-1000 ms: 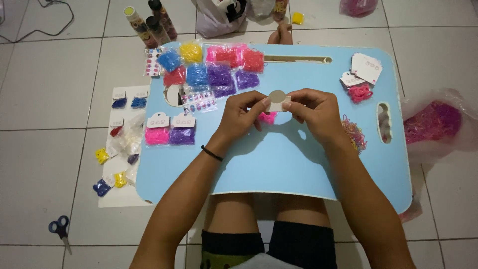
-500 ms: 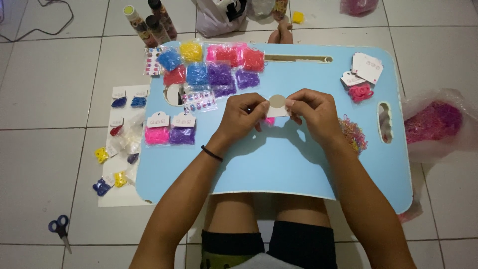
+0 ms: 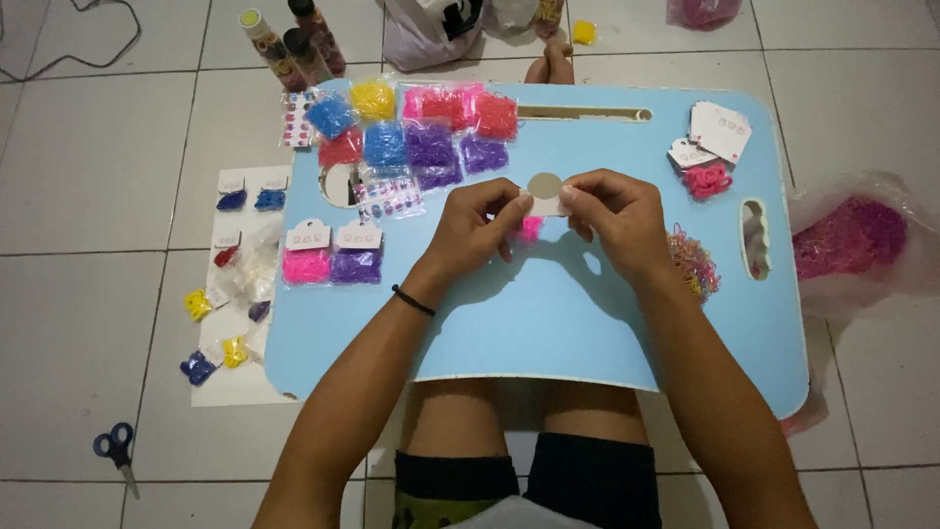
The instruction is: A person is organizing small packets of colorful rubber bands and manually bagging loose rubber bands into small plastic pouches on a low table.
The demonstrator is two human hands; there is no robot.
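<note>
Both hands are pinching one small card (image 3: 546, 192) above the blue lap table (image 3: 587, 323), left hand (image 3: 477, 227) and right hand (image 3: 612, 217) gripping its edges, pink bands (image 3: 530, 229) dangling beneath. Two finished packs (image 3: 332, 257) are lying at left; loose bands (image 3: 693, 263) are waiting at right.

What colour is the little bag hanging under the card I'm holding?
Pink. The small bag hangs below the card; the head view shows it.
</note>
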